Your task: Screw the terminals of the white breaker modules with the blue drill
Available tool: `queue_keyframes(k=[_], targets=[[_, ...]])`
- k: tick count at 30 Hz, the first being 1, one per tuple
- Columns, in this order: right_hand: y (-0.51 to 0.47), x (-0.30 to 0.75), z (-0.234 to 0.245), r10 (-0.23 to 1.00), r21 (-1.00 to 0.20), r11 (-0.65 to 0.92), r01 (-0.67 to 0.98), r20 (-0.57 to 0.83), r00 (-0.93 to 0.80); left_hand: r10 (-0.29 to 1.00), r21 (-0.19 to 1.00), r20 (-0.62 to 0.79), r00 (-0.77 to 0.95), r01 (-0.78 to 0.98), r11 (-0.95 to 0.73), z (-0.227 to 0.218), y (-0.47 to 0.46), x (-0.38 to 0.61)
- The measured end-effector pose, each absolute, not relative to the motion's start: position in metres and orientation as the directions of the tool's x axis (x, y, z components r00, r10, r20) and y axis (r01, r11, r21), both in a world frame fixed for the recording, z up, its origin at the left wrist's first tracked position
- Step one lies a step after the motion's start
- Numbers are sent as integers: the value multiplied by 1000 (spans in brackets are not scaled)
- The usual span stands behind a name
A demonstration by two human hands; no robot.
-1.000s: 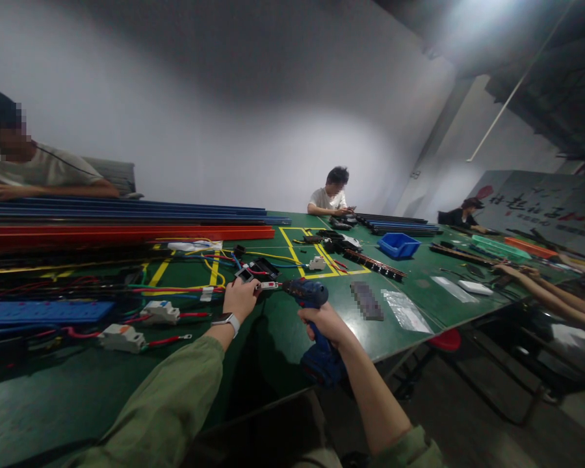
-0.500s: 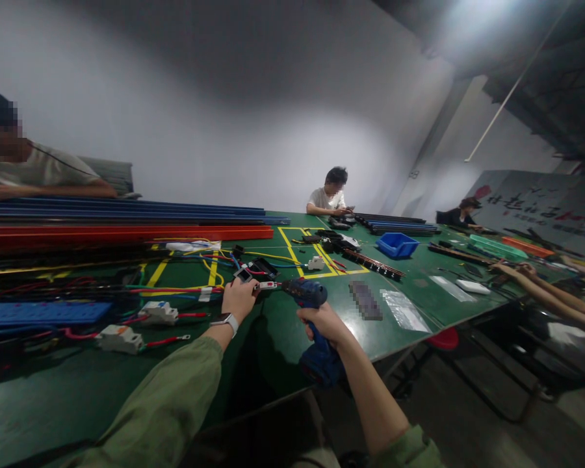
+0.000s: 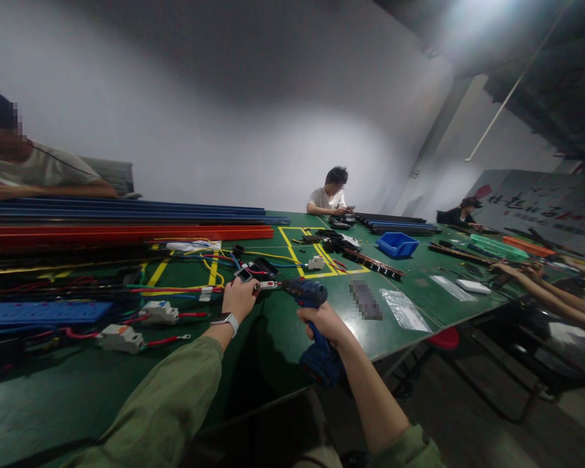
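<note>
My right hand [image 3: 324, 322] is wrapped round the grip of a blue cordless screwdriver [image 3: 312, 325], whose nose points left. Its tip meets a small white and red circuit breaker [image 3: 268, 285] that my left hand [image 3: 240, 298] holds closed above the green table [image 3: 273, 338]. A white watch sits on my left wrist. Both arms wear olive green sleeves. Just past my left hand lie a dark breaker part [image 3: 244, 275] and coloured wires.
Two white breakers [image 3: 158, 312] with red leads and a blue strip [image 3: 39, 312] lie to the left. Long red and blue rails [image 3: 127, 231] run along the far left. A blue bin [image 3: 398, 245] stands far right. Other people sit around the table; arms [image 3: 541, 292] reach in from the right.
</note>
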State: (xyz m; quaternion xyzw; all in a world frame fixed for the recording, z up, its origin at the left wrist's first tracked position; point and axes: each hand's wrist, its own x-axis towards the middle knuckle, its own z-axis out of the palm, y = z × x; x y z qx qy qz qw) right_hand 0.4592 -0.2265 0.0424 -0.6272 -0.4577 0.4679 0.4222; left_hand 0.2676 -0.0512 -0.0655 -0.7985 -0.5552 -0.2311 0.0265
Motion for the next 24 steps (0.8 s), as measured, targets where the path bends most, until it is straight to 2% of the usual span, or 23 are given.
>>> queue_keyframes(k=[24], targets=[[-225, 461, 40, 976, -966, -204, 160, -187, 115, 879, 231, 385, 282, 892, -388, -66, -51, 268]])
